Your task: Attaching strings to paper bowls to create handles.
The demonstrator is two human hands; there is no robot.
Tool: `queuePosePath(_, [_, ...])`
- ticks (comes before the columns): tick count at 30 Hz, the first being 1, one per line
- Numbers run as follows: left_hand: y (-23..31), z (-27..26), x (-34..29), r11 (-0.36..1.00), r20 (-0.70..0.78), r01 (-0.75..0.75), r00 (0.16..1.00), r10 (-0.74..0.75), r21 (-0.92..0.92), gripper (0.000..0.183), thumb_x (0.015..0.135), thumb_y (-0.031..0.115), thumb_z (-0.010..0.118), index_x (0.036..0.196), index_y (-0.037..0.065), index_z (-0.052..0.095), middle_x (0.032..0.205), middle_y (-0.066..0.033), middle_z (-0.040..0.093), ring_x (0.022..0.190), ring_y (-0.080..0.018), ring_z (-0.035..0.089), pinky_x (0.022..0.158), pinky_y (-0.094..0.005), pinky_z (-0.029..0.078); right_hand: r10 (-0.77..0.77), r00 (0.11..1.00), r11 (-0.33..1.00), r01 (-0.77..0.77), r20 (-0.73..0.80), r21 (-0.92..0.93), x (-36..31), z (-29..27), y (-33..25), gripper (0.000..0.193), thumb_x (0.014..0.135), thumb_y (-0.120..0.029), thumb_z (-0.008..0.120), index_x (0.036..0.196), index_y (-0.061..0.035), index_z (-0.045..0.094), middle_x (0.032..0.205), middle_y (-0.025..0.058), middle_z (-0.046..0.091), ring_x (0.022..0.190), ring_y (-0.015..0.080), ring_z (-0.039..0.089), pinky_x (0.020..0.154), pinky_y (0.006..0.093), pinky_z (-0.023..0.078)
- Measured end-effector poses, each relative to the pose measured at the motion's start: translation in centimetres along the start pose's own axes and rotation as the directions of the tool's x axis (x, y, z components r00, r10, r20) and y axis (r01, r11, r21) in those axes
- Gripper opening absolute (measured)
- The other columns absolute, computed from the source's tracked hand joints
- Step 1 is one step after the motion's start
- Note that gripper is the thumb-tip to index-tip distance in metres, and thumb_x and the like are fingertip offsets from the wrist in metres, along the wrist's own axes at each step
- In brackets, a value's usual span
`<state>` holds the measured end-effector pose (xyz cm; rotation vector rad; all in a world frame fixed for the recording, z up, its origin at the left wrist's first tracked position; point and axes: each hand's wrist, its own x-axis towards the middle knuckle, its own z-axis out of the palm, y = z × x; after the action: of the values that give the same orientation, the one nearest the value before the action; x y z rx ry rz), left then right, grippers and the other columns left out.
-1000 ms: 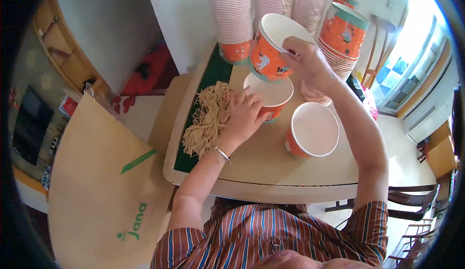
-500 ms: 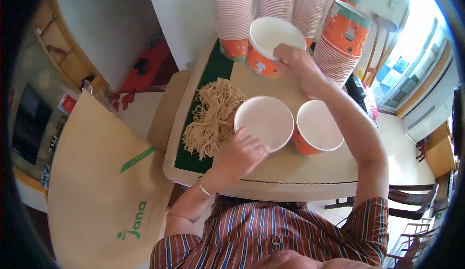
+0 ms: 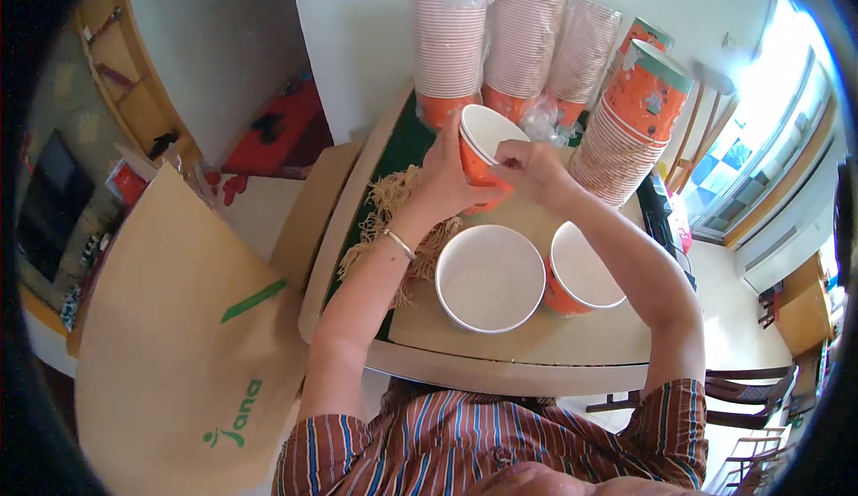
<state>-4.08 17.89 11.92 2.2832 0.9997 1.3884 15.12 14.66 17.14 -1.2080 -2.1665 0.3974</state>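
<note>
My left hand [image 3: 444,172] is wrapped round the left side of an orange paper bucket [image 3: 474,163] with a white inside. The bucket is tilted, and its rim shows a double line. On its right side, my right hand [image 3: 534,172] pinches at the rim with bent fingers. Nearer to me, two more paper buckets stand upright and open: a large-mouthed white-lined one [image 3: 490,280] and another orange one [image 3: 585,271] to its right. A loose bundle of beige strings [image 3: 393,199] lies left of them, partly hidden behind my left forearm.
Tall plastic-wrapped stacks of paper buckets [image 3: 449,40] line the wall at the back. A further stack [image 3: 626,130], topped by an upside-down bucket, stands at the right. Left of the table [image 3: 536,375] is a big open cardboard box [image 3: 179,335]. A dark chair [image 3: 751,393] is at the right.
My left hand has left the near bucket and gripped the one in my right hand. That bucket has come nearer and is tilted. The view has shifted slightly.
</note>
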Motion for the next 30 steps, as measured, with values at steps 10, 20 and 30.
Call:
queuePosePath(10, [-2.5,2.6,-0.3,0.995,0.003,-0.012,1.000,0.012,-0.101,0.131,0.057,0.029,0.094,0.155,0.002,0.012,0.144,-0.0245,0.041,0.134,-0.0406,0.042,0.113,-0.0478,0.035,-0.178,0.978,0.984,0.174,-0.106,-0.049,0.7,0.7,1.7,0.021,0.089,-0.020,0.070,0.085,-0.0008,0.061,0.077,0.0148,0.061,0.071,0.0246,0.059,0.069,0.0360,0.049])
queuePosePath(20, [-1.8,3.6,0.9,0.995,0.071,-0.051,0.996,0.056,-0.082,0.126,0.058,0.028,0.093,0.154,0.001,0.016,0.148,-0.0247,0.037,0.138,-0.0417,0.037,0.116,-0.0481,0.031,0.014,0.999,0.995,-0.017,-0.031,-0.099,2.5,-0.3,4.2,0.030,0.090,-0.032,0.067,0.093,-0.0024,0.068,0.090,0.0199,0.070,0.080,0.0341,0.068,0.070,0.0429,0.051])
queuePosePath(30, [-1.7,3.4,1.0,0.991,0.061,-0.087,0.995,0.081,0.102,0.121,0.061,0.040,0.091,0.153,0.002,0.022,0.149,-0.0236,0.038,0.137,-0.0413,0.038,0.116,-0.0489,0.032,0.049,0.977,0.960,-0.104,-0.210,-0.258,1.9,1.0,1.3,0.017,0.084,-0.017,0.062,0.082,0.0000,0.065,0.082,0.0218,0.067,0.077,0.0393,0.066,0.069,0.0469,0.052])
